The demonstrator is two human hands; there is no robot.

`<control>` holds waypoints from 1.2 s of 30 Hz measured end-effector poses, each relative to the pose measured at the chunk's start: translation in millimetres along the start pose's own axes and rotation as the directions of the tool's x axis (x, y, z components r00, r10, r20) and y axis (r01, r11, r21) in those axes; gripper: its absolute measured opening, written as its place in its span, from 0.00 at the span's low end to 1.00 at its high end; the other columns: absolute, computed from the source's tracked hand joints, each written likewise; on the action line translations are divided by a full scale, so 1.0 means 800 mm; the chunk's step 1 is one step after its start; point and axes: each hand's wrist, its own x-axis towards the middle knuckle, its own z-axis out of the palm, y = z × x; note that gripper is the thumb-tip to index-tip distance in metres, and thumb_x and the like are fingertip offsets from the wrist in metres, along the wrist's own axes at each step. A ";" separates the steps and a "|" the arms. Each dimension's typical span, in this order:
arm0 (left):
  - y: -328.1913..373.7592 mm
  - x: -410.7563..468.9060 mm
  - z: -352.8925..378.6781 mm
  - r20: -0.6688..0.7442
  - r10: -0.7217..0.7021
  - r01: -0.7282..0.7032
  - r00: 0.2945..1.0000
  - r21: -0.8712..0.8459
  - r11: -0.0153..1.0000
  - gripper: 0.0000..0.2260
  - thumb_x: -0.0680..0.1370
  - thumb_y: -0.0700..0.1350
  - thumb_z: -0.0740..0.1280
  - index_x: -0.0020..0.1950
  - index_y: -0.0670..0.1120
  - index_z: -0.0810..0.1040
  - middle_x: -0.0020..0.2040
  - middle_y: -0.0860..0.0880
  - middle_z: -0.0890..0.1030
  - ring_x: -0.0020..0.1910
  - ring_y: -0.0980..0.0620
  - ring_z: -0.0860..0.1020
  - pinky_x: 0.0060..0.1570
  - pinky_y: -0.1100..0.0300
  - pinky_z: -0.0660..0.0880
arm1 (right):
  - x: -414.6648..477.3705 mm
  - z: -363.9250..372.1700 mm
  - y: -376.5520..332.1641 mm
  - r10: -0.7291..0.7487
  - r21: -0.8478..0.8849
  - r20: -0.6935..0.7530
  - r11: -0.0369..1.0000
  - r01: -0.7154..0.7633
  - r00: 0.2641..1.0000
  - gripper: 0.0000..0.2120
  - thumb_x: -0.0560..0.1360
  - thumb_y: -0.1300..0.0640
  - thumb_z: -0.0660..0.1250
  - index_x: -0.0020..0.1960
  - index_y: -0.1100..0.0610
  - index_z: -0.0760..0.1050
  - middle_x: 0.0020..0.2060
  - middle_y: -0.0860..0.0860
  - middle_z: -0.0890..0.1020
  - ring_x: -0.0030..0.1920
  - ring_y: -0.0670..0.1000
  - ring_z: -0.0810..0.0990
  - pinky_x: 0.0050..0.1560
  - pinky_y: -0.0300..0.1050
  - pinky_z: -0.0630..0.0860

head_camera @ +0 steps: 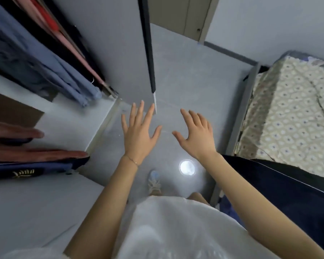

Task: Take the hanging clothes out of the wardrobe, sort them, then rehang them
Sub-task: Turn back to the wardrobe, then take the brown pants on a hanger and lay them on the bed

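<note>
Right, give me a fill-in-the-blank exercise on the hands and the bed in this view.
1. The left hand and the right hand, fingers spread, both hold ____.
2. The thin bracelet sits on the ____ wrist.
3. The patterned bedsheet lies on the person's ____ side.
Missing words: nothing; left; right.

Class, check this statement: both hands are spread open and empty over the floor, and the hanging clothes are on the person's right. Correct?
No: the head view shows the hanging clothes on the person's left. The left hand and right hand are spread open and empty over the floor.
</note>
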 end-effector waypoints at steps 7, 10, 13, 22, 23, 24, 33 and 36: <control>-0.129 0.007 -0.049 -0.080 -0.210 0.211 0.974 -0.003 0.978 0.29 0.80 0.61 0.54 0.80 0.52 0.58 0.80 0.46 0.58 0.80 0.43 0.53 0.74 0.34 0.46 | 0.080 0.033 -0.143 -0.222 -0.017 0.088 0.974 0.225 0.971 0.33 0.78 0.42 0.63 0.79 0.50 0.56 0.76 0.53 0.63 0.76 0.57 0.57 0.73 0.54 0.57; -0.165 0.009 -0.061 -0.111 -0.301 0.303 0.947 0.004 0.953 0.30 0.80 0.62 0.53 0.79 0.51 0.61 0.79 0.45 0.60 0.79 0.43 0.54 0.73 0.33 0.48 | 0.106 0.042 -0.186 -0.303 -0.023 0.115 0.951 0.307 0.946 0.33 0.78 0.43 0.63 0.79 0.50 0.57 0.75 0.53 0.64 0.75 0.57 0.59 0.73 0.53 0.57; -0.195 0.013 -0.067 -0.130 -0.388 0.391 0.912 -0.006 0.921 0.29 0.80 0.61 0.53 0.79 0.51 0.62 0.79 0.44 0.61 0.79 0.42 0.55 0.73 0.32 0.50 | 0.135 0.050 -0.225 -0.383 -0.039 0.148 0.919 0.393 0.912 0.33 0.78 0.43 0.63 0.79 0.50 0.57 0.75 0.53 0.64 0.75 0.57 0.59 0.73 0.52 0.56; -0.269 0.040 -0.092 -0.304 -0.682 0.699 0.665 -0.069 0.712 0.29 0.80 0.61 0.54 0.78 0.50 0.63 0.78 0.42 0.64 0.77 0.40 0.59 0.72 0.33 0.52 | 0.245 0.064 -0.349 -0.646 0.009 0.249 0.747 0.665 0.722 0.34 0.77 0.45 0.66 0.78 0.51 0.58 0.75 0.53 0.65 0.75 0.58 0.60 0.73 0.57 0.59; -0.274 0.042 -0.096 -0.329 -0.705 0.725 0.628 -0.082 0.684 0.29 0.80 0.61 0.54 0.78 0.50 0.63 0.78 0.42 0.64 0.77 0.40 0.59 0.72 0.34 0.51 | 0.255 0.064 -0.361 -0.672 0.013 0.257 0.721 0.693 0.695 0.34 0.76 0.46 0.67 0.78 0.51 0.59 0.74 0.54 0.65 0.75 0.58 0.61 0.73 0.58 0.60; -0.278 0.042 -0.099 -0.349 -0.728 0.750 0.590 -0.097 0.654 0.29 0.80 0.61 0.54 0.79 0.50 0.63 0.78 0.43 0.64 0.78 0.40 0.59 0.73 0.35 0.50 | 0.262 0.065 -0.372 -0.696 0.022 0.268 0.696 0.718 0.667 0.34 0.76 0.46 0.67 0.78 0.52 0.60 0.74 0.54 0.66 0.74 0.58 0.62 0.73 0.58 0.60; -0.302 0.022 -0.132 -0.456 -0.824 0.869 0.335 -0.188 0.457 0.27 0.80 0.58 0.58 0.77 0.48 0.66 0.78 0.44 0.63 0.79 0.42 0.55 0.75 0.37 0.47 | 0.299 0.087 -0.467 -0.820 0.062 0.368 0.491 0.869 0.438 0.34 0.77 0.46 0.67 0.79 0.52 0.58 0.75 0.57 0.64 0.75 0.60 0.61 0.72 0.61 0.61; -0.320 0.015 -0.148 -0.475 -0.835 0.887 0.279 -0.206 0.413 0.28 0.81 0.59 0.56 0.78 0.48 0.64 0.79 0.45 0.62 0.79 0.43 0.54 0.75 0.38 0.47 | 0.302 0.096 -0.501 -0.843 0.069 0.381 0.435 0.898 0.379 0.34 0.77 0.46 0.65 0.79 0.51 0.56 0.76 0.56 0.62 0.75 0.60 0.60 0.72 0.60 0.60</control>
